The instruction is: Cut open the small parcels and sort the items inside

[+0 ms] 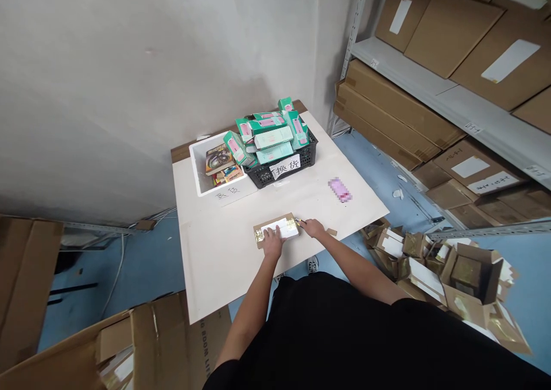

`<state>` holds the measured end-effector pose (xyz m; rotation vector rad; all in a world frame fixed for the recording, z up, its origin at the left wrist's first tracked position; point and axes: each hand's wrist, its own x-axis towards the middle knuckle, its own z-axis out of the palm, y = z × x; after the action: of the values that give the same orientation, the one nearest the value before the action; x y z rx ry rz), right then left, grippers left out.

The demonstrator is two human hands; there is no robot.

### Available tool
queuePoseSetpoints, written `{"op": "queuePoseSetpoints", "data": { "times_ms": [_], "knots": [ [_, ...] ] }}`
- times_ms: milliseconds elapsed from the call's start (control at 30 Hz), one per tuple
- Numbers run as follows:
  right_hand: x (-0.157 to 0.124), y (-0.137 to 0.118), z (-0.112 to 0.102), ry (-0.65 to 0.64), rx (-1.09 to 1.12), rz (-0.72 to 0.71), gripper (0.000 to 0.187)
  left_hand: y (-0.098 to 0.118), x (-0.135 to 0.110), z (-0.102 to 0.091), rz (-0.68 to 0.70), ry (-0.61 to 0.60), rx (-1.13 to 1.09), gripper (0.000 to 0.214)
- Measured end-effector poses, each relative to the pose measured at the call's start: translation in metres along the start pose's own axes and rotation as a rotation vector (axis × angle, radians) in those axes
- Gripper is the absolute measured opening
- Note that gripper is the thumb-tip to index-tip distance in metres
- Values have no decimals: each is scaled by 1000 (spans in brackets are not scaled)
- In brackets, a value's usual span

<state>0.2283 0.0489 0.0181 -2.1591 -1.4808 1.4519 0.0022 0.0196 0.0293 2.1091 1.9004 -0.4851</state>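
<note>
A small cardboard box [267, 226] with a white label and shiny tape lies near the front edge of the white-topped table [215, 252]. My left hand [272, 243] rests on the box's near side, fingers spread over its label. At the box's right end, my right hand [313, 228] is closed around a slim utility knife [300, 221], whose tip meets the taped end. The blade itself is too small to make out. Just right of that hand lies a cardboard scrap [331, 231].
Behind the box stand a white foam box [196, 169] holding books and a black basket [307, 155] heaped with green-and-pink boxes [269, 124]. A blurred pink item [340, 189] lies on the right. Shelves [413, 71] of cartons and a pile of opened boxes [426, 275] flank the table.
</note>
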Motion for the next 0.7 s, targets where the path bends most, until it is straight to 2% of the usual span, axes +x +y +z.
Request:
{"op": "queuePoseSetpoints", "data": {
  "times_ms": [67,167,233,300,400,467,533,600,700],
  "knots": [
    [-8,9,0,2,-26,-21,56,2,-1,-1,-7,-16,7,71],
    [-19,27,-2,-64,0,-38,60,1,0,-6,-10,-30,-10,72],
    [-24,36,-2,-72,95,-20,62,-5,3,-13,-1,-42,-46,72],
    [-25,38,4,-9,230,28,62,-16,9,-23,15,-49,-97,68],
    [-23,29,24,19,373,83,55,-37,20,-38,-15,-22,-141,58],
    [-21,16,41,4,382,83,51,-46,24,-43,-41,-24,-122,55],
    [-16,2,51,77,330,89,54,-47,24,-43,-55,-55,-101,58],
    [-7,-11,50,196,245,108,55,-41,20,-40,-95,-90,-103,63],
    [13,-24,28,298,139,114,53,-21,9,-28,-108,-135,-120,68]
  ]
}}
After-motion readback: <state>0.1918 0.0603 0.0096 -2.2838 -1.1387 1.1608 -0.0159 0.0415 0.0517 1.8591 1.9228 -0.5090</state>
